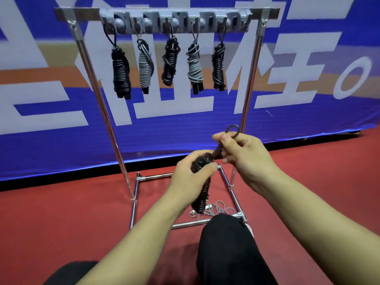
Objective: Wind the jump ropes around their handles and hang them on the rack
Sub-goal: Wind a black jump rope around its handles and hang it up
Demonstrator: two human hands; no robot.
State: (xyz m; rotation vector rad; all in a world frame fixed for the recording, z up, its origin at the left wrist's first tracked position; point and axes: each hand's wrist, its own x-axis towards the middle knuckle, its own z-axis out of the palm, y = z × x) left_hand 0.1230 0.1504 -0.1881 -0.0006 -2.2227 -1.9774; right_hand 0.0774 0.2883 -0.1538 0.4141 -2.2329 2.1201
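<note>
Five wound ropes hang on the rack [265,12] — left hand [191,177] grips a sixth wound black jump rope [202,186] low by the rack's base, right hand [244,155] pinches its end loop [232,129] — hanging left, plus a loose grey rope [216,209] on the floor.

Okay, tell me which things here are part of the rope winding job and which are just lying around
Part of the job: wound black rope in the left hand, its loop in the right hand, rack, five hung ropes, loose grey rope.
Lying about: blue banner.

A blue banner [308,112] with large white characters stands behind, on a red floor [61,219].
</note>
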